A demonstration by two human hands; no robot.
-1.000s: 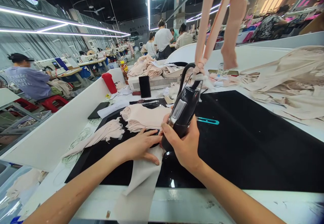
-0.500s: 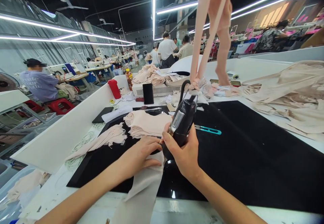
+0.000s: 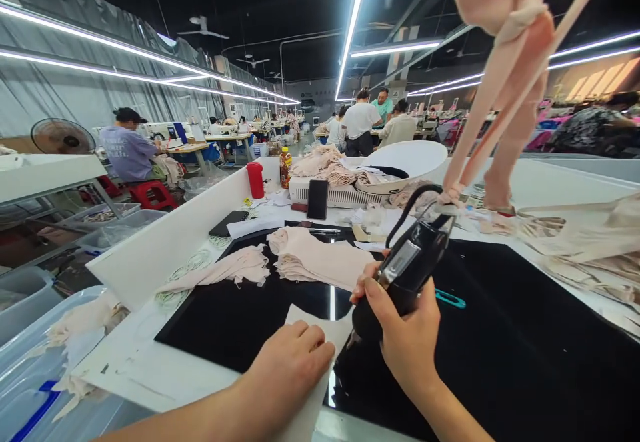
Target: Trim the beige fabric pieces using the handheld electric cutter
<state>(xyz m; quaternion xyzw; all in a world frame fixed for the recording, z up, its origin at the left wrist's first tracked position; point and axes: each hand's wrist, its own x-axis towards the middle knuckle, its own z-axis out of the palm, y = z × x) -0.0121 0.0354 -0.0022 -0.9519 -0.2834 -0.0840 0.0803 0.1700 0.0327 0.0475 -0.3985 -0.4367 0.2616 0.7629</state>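
The right hand has its fingers clamped around a black corded power tool, whose lower end stands over the black mat, just beside the right edge of a beige cloth strip; the left hand rests on that strip with fingers curled together, though whether they pinch it I cannot tell; a stack of cut cloth pieces lies on the mat beyond, and teal thread snips lie to the right of the tool; at the back, a vented white tray is heaped with pale cloth, and a smartphone stands against its front; nearby stand a red tumbler and a yellow-capped bottle, their contents unclear; at lower left, a translucent plastic bin holds crumpled cloth scraps.
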